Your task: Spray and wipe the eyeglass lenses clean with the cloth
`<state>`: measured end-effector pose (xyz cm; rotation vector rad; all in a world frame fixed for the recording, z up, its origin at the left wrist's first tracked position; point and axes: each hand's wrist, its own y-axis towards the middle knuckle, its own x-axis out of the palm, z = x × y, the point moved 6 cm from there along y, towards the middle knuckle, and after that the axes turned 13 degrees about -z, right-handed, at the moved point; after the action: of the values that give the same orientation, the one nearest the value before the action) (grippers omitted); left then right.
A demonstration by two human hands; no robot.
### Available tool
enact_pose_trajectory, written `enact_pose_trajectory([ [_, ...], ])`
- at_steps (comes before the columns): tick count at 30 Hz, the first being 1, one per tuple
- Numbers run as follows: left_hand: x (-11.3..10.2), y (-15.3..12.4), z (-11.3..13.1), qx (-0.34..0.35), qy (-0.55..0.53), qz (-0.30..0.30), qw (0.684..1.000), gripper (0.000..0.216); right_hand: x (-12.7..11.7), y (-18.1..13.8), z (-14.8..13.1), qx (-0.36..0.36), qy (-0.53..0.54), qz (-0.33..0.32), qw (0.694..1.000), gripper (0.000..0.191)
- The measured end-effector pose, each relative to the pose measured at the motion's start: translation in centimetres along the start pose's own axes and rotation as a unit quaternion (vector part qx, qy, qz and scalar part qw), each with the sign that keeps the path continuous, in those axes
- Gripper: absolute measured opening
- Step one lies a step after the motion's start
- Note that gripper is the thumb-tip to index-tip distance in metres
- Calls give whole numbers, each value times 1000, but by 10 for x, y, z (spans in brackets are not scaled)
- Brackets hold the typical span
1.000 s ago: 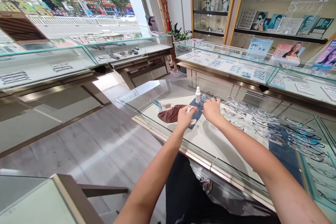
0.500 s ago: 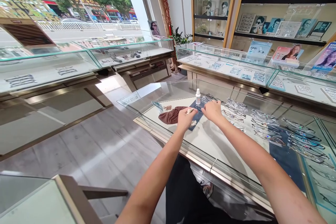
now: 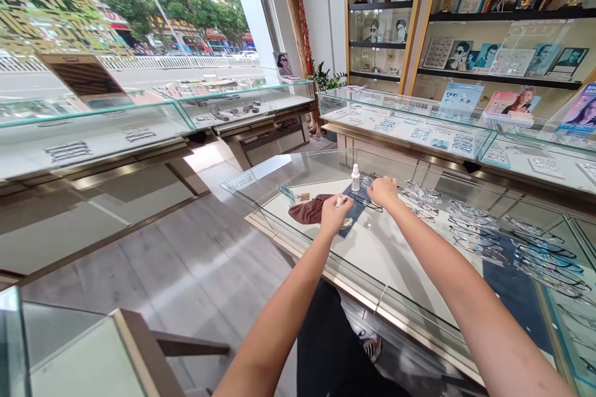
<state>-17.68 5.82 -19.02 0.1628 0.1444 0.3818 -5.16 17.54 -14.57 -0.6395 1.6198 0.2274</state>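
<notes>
Both my arms reach out over a glass display counter [image 3: 372, 242]. My left hand [image 3: 335, 212] is closed round a small white thing [image 3: 341, 201] that I cannot name, just right of a crumpled brown cloth [image 3: 308, 211]. My right hand [image 3: 384, 191] is curled down over a pair of black-framed glasses [image 3: 367, 202], which lies on a dark blue cloth [image 3: 354, 211]. A small white bottle [image 3: 355, 177] stands upright just left of that hand. The right fingertips are hidden behind the back of the hand.
Rows of glasses [image 3: 470, 223] lie on the counter to the right. More glass showcases [image 3: 139, 118] stand left and behind [image 3: 419, 130]. Wall shelves [image 3: 503, 56] hold pictures. A grey floor aisle [image 3: 177, 260] runs on the left, and a low showcase corner [image 3: 116, 341] is near me.
The view has shifted slightly, so everything sits lower and further right. Both hands stay at the same spot on the counter; the black glasses show more plainly under the right hand.
</notes>
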Motion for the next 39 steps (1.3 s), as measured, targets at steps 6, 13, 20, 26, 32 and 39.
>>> enact_pose_trajectory([
  [6, 0, 1, 2, 4, 9, -5, 1000, 21, -23, -17, 8, -12, 78, 28, 997, 36],
  [13, -3, 0, 9, 30, 18, -19, 999, 15, -46, -78, 59, -52, 242, 66, 966, 32],
  [20, 28, -5, 29, 78, -16, -130, 988, 11, -40, -166, 148, -82, 422, 138, 892, 26],
  [26, 139, -1, 71, 90, -83, -329, 936, 14, -29, -212, 208, -75, 527, 204, 821, 31],
  [32, 220, -8, 88, 80, -120, -426, 893, 11, -12, -225, 210, -80, 626, 220, 744, 40],
  [39, 212, -41, 80, 56, -90, -465, 879, 11, -1, -231, 166, -97, 634, 189, 744, 33],
])
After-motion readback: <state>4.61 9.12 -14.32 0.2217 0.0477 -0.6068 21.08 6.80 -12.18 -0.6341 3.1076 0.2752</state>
